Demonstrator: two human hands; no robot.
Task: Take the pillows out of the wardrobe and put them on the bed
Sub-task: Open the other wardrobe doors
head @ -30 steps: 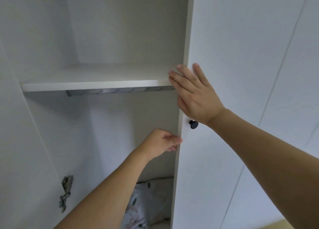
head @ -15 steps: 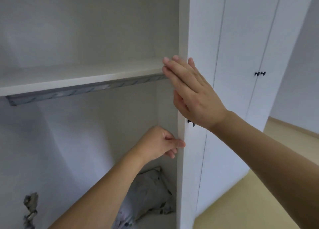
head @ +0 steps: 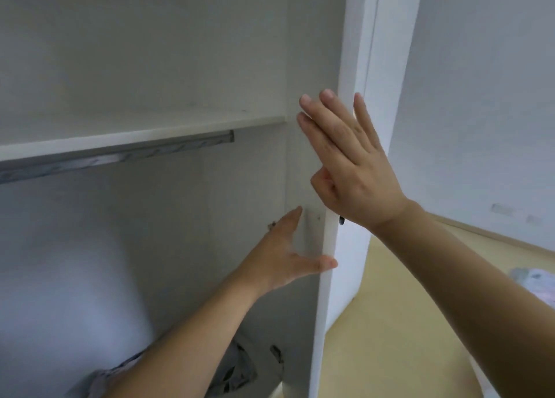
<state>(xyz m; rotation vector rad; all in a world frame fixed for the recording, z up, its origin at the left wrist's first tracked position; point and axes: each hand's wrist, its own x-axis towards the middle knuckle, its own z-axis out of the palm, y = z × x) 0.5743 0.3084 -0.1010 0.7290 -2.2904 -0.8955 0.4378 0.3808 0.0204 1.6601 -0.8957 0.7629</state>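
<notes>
The left hand (head: 285, 250) is spread, its fingers flat against the inner face of the wardrobe door (head: 330, 247) and the thumb hooked over the door's front edge, holding nothing else. Just above it the right hand (head: 348, 160) lies flat on the same door edge, fingers straight and slightly fanned, pressing rather than gripping; a small dark knob (head: 341, 220) peeks out beneath its wrist. Low down, under the left forearm, a patterned grey pillow (head: 237, 373) rests on the wardrobe floor, partly hidden by the arm, so its full shape cannot be told. It looks soft and light, likely to sag and fold when lifted; a hold on both sides with open palms, or a firm gather of the cover at two corners, should carry it without dragging. Further in, a white shelf (head: 144, 133) spans the wardrobe with a metal hanging rail (head: 120, 154) just beneath it. Beyond the door to the right lie a pale yellow floor (head: 405, 322) and a white wall (head: 480, 97); the bed cannot be made out with certainty.
</notes>
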